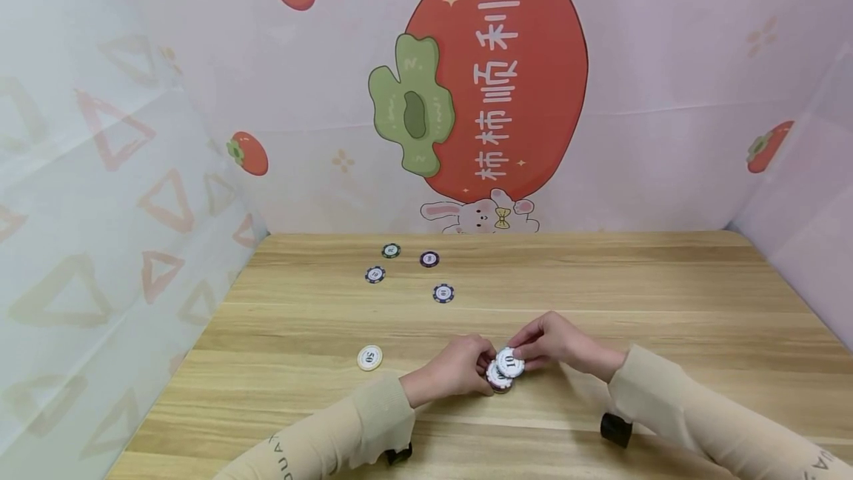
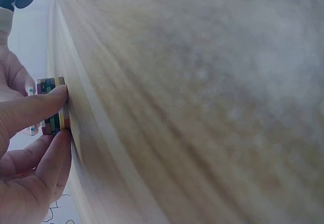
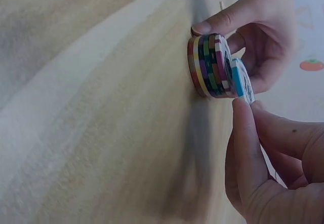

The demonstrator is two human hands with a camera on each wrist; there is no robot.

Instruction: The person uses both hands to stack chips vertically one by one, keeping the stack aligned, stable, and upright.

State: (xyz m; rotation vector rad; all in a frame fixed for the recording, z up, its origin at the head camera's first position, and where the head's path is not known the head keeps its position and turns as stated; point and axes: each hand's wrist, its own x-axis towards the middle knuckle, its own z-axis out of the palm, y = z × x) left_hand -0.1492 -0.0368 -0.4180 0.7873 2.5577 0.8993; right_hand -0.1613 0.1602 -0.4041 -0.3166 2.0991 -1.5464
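Note:
A short stack of poker chips (image 1: 498, 381) in several colours stands flat on the table near its front. My left hand (image 1: 456, 369) holds it from the left, with thumb and fingers on opposite sides of the stack (image 2: 55, 118). Between thumb and fingertips, my right hand (image 1: 560, 343) pinches one white and light-blue chip (image 1: 510, 362) marked 10. That chip (image 3: 241, 79) sits just over the top of the stack (image 3: 207, 67), shifted to the right and partly overlapping it. Whether the two touch I cannot tell.
A pale yellow chip (image 1: 369, 357) marked 50 lies to the left of my left hand. Farther back are a green chip (image 1: 391, 250), a purple chip (image 1: 429, 258) and blue chips (image 1: 443, 292) spread apart. A printed cloth (image 1: 320, 191) rises behind the wooden table (image 1: 633, 280).

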